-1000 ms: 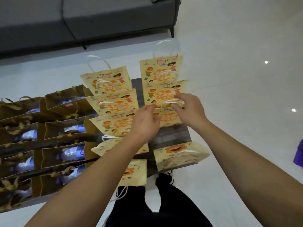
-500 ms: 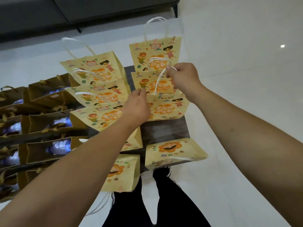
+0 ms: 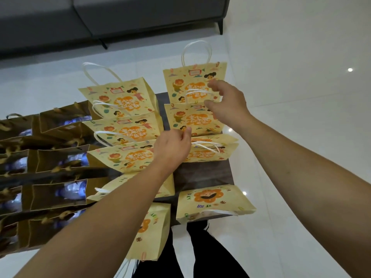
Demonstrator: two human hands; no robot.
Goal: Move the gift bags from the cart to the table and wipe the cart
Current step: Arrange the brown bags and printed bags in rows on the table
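Several yellow paper gift bags with cartoon prints and white cord handles stand in two rows on a dark wooden top [image 3: 202,175]. My right hand [image 3: 227,101] hovers with spread fingers over the white handle of the second bag [image 3: 192,119] in the right row, holding nothing. My left hand [image 3: 172,147] is curled at the top edge of the third bag [image 3: 210,152] in that row; whether it pinches the paper is unclear. The far bag [image 3: 192,81] stands upright behind. Two yellow bags [image 3: 214,201] [image 3: 150,231] lie flat at the near edge.
Several brown gift bags [image 3: 58,163] with blue contents fill the left side of the top. A grey sofa [image 3: 120,15] stands at the back on a glossy white tile floor [image 3: 301,97]. My legs in black trousers [image 3: 200,253] are below the near edge.
My right hand has let go of the white handle it held up and opened its fingers. My left hand has stayed at the third bag. The view has tilted slightly.
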